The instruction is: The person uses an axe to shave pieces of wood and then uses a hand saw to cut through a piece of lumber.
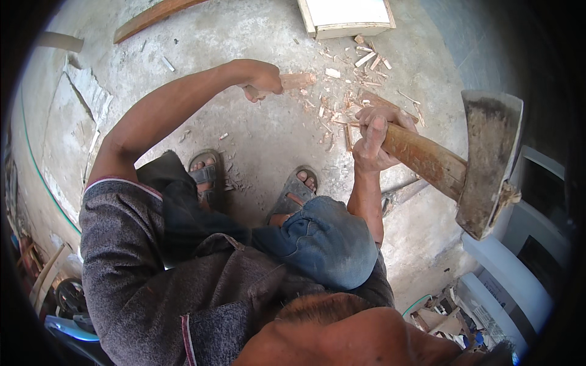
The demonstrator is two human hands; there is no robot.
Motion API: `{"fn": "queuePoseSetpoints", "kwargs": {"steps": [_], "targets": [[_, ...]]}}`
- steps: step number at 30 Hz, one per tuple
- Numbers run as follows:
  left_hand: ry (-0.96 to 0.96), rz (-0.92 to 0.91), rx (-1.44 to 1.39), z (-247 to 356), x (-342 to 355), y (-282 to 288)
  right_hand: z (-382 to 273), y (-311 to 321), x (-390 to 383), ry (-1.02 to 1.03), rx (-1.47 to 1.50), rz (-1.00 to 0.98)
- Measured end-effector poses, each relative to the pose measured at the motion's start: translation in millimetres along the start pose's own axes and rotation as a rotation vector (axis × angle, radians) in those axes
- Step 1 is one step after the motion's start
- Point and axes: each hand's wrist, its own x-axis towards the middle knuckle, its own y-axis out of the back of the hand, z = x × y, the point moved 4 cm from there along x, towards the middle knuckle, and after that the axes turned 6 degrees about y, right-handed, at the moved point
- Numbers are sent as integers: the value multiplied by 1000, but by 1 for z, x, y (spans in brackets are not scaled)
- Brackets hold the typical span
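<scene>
My left hand (261, 79) is closed around one end of a short piece of wood (299, 80), which points right over the floor. My right hand (378, 140) is wrapped around the wooden handle (424, 157) of an axe. Its broad, worn metal axe head (490, 161) is raised at the far right, well apart from the wood. Wood chips (332, 113) lie scattered on the floor between and beyond my hands. Partly hidden behind my right hand is a dark strip of wood (381, 99).
My sandalled feet (206, 174) stand on the concrete floor (256, 140) close to the chips. A white-topped box (348, 13) and a brown plank (152, 19) lie at the far side. Pale panels (513, 268) and scraps (448, 320) crowd the right. A green hose (38, 161) runs along the left.
</scene>
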Motion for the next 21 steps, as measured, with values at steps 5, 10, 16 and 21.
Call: {"fn": "queuePoseSetpoints", "kwargs": {"steps": [5,10,16,21], "targets": [[-90,-10,-38,0,14,-3,163,29,-136,-489,-840,-556],[-85,42,-11,-6,17,12,122,24,-78,-800,-465,-363],[-64,38,56,-5,8,1,-1,6,3,128,175,104],[-84,-2,41,8,14,5,154,10,-123,-674,-708,-567]]}}
